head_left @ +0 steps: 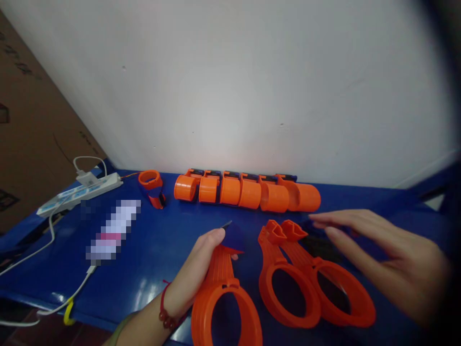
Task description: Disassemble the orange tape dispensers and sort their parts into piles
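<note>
My left hand [205,254] is wrapped around the narrow end of an orange plastic tape dispenser [230,293], whose round ring points toward me. A dark blue flap and a thin blade-like edge [226,224] show by my thumb. My right hand [389,254] reaches in from the right, its thumb and index finger stretched out and apart. Its fingertips are over or beside small dark parts [320,245]; whether they touch any is unclear. Between my hands lie two more orange tape dispensers [288,315] [347,319], side by side on the blue table.
A row of several orange dispensers [250,193] stands along the wall. Another orange dispenser [149,179] is upright at left. A white power strip [82,194], a blurred-out phone [113,230] and its white cable [77,295] occupy the left side. A cardboard box [36,120] rises beyond.
</note>
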The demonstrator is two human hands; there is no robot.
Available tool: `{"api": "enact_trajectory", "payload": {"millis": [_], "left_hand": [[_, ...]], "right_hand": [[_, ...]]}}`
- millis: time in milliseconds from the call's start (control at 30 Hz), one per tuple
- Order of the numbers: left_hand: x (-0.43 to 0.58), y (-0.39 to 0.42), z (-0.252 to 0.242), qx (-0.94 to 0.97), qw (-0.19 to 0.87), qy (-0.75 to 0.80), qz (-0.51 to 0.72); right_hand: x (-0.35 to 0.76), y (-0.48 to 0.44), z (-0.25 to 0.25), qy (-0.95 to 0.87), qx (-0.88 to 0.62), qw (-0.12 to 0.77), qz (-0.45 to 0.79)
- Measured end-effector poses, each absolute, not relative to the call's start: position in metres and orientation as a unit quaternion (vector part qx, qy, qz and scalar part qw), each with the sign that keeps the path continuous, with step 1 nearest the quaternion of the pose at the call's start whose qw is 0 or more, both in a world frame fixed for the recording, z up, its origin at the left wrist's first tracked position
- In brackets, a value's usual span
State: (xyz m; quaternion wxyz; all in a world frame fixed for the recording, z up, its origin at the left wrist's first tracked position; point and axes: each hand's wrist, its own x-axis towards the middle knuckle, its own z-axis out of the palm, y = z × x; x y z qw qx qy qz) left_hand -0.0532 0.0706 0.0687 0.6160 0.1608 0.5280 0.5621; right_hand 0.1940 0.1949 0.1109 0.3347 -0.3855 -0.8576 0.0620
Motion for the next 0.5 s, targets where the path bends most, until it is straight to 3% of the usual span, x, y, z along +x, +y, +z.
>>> {"api": "enact_trajectory", "payload": {"millis": [167, 500], "left_hand": [[-0.051, 0.073, 0.074, 0.23, 0.601, 0.533, 0.55], [-0.05, 0.072, 0.076, 0.322, 0.573, 0.518, 0.548]], "right_hand": [[0.151, 0.16, 0.12, -0.938, -0.227, 0.198, 0.171], [0.127, 0.152, 0.103, -0.919, -0.265, 0.215, 0.197]]}}
